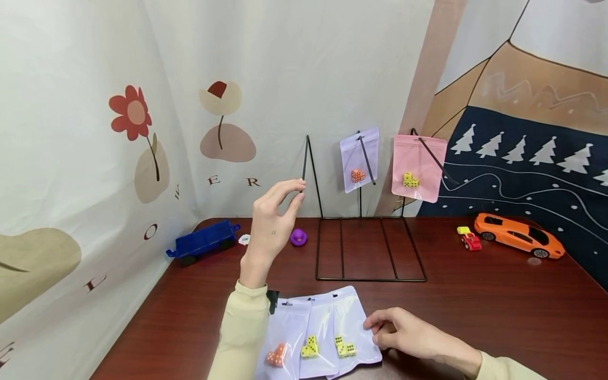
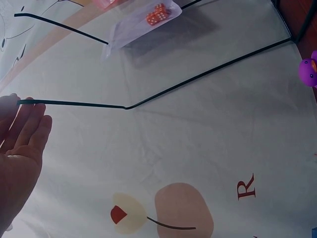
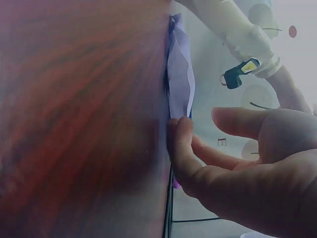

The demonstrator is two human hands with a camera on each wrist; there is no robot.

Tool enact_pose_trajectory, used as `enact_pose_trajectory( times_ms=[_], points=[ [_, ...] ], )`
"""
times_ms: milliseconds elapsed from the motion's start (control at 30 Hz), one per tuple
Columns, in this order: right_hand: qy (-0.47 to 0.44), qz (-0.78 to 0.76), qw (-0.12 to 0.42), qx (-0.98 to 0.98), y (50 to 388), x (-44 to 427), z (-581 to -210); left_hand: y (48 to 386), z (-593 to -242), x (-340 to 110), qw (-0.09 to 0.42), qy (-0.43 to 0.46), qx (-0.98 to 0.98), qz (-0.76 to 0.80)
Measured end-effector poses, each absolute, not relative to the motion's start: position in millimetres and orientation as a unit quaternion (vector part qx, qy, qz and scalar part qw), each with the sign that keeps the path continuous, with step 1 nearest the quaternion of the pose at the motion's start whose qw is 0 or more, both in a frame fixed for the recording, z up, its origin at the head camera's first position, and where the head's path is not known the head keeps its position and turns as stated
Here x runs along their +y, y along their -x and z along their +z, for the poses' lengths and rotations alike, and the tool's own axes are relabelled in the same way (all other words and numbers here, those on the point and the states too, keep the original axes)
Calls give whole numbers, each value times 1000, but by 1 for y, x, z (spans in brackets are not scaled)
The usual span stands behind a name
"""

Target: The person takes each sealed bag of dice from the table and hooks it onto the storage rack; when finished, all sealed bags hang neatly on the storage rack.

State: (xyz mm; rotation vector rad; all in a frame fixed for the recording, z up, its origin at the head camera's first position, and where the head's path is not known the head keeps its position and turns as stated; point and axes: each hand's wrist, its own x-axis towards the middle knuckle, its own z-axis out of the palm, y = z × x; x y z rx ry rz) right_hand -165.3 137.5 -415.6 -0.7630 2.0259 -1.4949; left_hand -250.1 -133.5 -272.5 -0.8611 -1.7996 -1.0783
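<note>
My left hand (image 1: 273, 219) pinches the front end of the left hook (image 2: 74, 103) of a black wire rack (image 1: 372, 278). No pouch hangs on that hook. A lilac zip pouch (image 1: 349, 150) with orange dice hangs on the middle hook, and a pink pouch (image 1: 423, 163) with yellow dice on the right one. On the table, three lilac pouches overlap: the left pouch (image 1: 292, 322) with orange dice, the middle pouch (image 1: 320, 319) and the right pouch (image 1: 349, 314) with yellow dice. Fingertips of my right hand (image 1: 413, 335) touch the right pouch's edge, thumb apart from it in the right wrist view.
A blue toy trailer (image 1: 204, 241), a small white "100" tag (image 1: 244, 239) and a purple toy duck (image 1: 298, 237) are left of the rack. At the right stand a red-and-yellow toy vehicle (image 1: 470, 240) and an orange toy car (image 1: 520, 235). Printed cloth hangs behind the table.
</note>
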Motion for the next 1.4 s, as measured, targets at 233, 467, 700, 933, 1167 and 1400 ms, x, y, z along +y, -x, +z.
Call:
enact_pose_trajectory(
  times_ms=[233,467,700,933,1167,1400],
  points=[
    [264,-583,262,722,165,137,-415,250,-272,-134,424,341,-724,-424],
    [254,-565,218,755,167,136,-414,249,-273,-134,421,338,-728,-422],
    [191,-601,166,758,165,136,-410,249,-272,-134,424,340,-725,-424],
    [156,-631,133,748,165,136,-406,250,-273,-134,425,342,-721,-427],
    [138,-649,121,739,166,135,-404,251,-273,-134,425,344,-720,-428],
    [136,-641,99,748,167,136,-401,252,-274,-134,427,346,-719,-426]
  ],
)
